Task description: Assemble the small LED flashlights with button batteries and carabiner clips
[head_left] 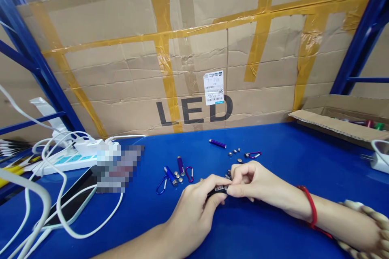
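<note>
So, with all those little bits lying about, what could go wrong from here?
The black tube is held only in the fingers of the left hand and right hand, so it might slip. A small silver disc lies loose just beyond the right hand and could be knocked away. The blue tube also lies loose, beyond the left hand, and might roll if bumped.
</note>
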A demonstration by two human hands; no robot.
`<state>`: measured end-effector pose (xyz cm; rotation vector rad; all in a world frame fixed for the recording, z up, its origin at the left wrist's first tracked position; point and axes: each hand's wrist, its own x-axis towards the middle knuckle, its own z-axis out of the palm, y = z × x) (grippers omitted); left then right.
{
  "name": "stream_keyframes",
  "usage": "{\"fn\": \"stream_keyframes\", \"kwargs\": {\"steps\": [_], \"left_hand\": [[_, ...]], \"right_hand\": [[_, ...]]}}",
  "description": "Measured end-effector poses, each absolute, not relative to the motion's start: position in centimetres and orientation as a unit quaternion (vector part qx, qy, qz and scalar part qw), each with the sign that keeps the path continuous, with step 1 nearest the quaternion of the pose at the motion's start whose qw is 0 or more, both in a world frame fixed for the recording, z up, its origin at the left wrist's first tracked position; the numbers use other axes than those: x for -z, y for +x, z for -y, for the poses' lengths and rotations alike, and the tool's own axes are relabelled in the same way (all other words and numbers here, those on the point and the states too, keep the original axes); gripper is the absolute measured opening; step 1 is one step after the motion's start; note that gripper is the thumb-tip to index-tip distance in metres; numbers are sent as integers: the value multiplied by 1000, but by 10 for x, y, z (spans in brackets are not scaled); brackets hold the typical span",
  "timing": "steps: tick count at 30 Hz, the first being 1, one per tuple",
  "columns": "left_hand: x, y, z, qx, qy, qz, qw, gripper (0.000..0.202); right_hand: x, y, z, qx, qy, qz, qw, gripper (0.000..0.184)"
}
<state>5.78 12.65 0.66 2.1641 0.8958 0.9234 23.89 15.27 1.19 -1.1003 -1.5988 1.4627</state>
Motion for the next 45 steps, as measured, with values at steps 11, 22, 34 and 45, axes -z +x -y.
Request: {"fn": "stream_keyframes", "kwargs": {"steps": [11, 22, 34, 45], "left_hand": [[-5, 57, -125, -360, 805, -346, 320, 26], [-8, 59, -125, -351, 793, -370, 334, 24], [-7, 59, -125, -353, 792, -370, 334, 22], [-7, 60, -127, -349, 780, -406, 324, 16]], "right_hand": [[-8, 238, -151, -543, -420, 636, 353, 33], [-6, 238, -150, -507, -424, 655, 367, 35], [-6, 237, -150, -498, -429, 660, 363, 37], [-6, 242, -147, -227, -399, 773, 438, 25]]}}
